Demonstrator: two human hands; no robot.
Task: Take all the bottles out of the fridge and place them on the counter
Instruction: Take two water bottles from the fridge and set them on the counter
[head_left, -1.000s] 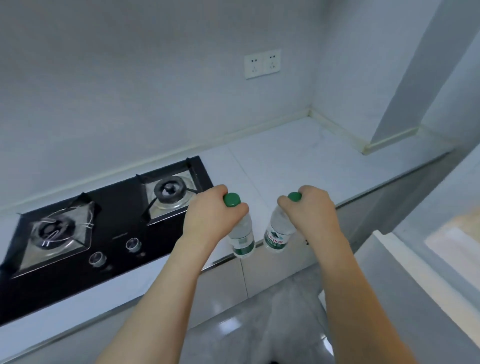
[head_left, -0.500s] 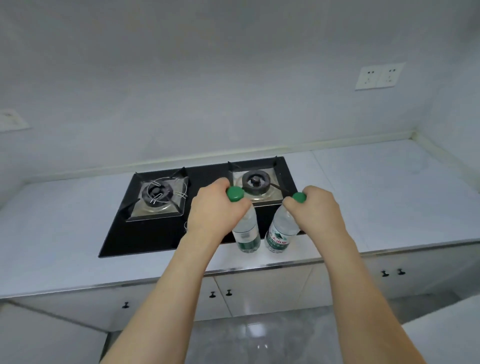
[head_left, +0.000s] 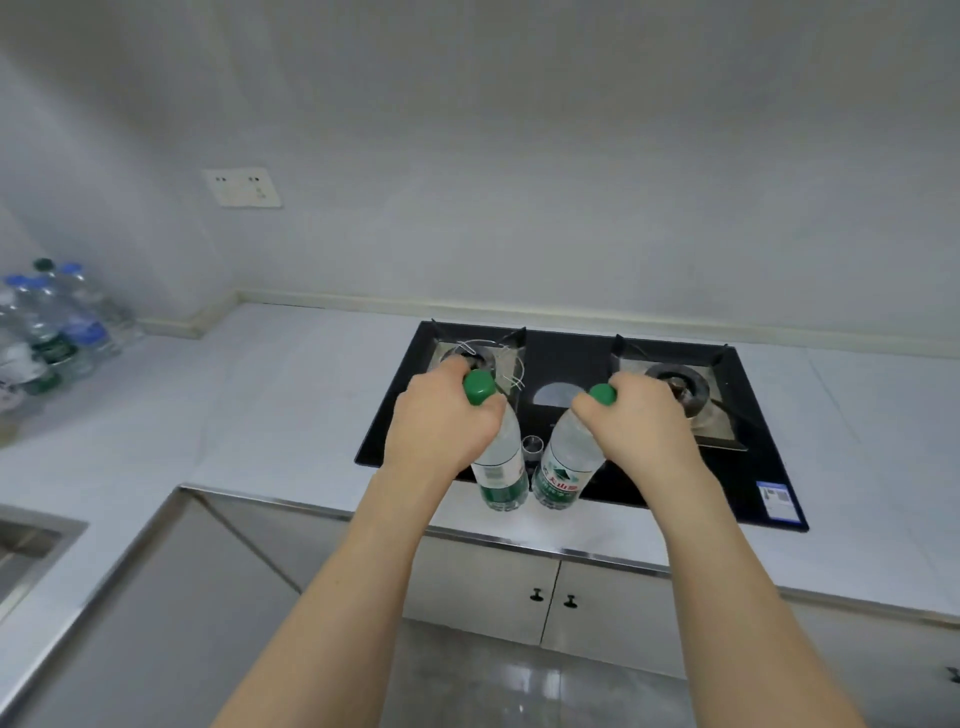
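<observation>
Both hands — left hand (head_left: 441, 426) and right hand (head_left: 641, 426) — grip clear green-capped water bottles (head_left: 501, 467) by the necks above the black glass stove (head_left: 737, 467) — one could slip, or tip on a burner instead of the white surface (head_left: 260, 415).

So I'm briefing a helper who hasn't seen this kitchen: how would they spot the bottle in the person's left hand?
Start at the black gas hob set in the white counter. Two clear, green-capped bottles hang in front of it, one per hand. The left hand grips the left bottle; its label shows a white panel above a green band, while the right bottle shows a green and red logo.
</observation>
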